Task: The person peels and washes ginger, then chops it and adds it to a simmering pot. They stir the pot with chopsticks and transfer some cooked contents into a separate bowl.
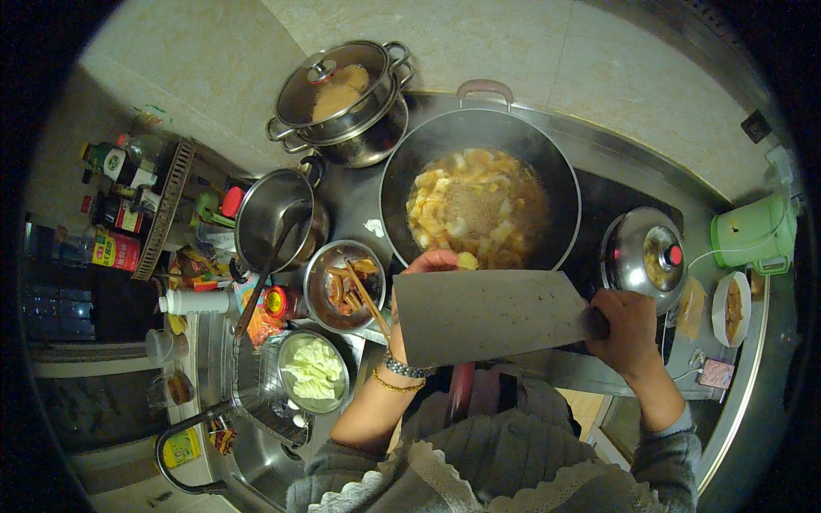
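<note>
My right hand (630,332) is wrapped round the dark handle of a wide cleaver (492,315), its broad blade lying crosswise in front of me with wet specks on it. Behind the blade, my left hand (430,262) shows only in part, pinching a small pale-yellow piece (467,260) at the near rim of the wok. Most of that hand and its palm are hidden by the steel. Past the blade, the large dark wok (389,184) holds steaming brown broth with pale chunks of food (466,201). A pinkish wok handle (462,389) points toward me below the cleaver.
Left of the wok stand a lidded steamer (359,137), an empty-looking saucepan (256,214) with a ladle, a steel bowl (315,312) with chopsticks, and a bowl of cabbage (315,372). At right are a lidded pan (624,265), a green bucket (744,235) and a white dish (723,329).
</note>
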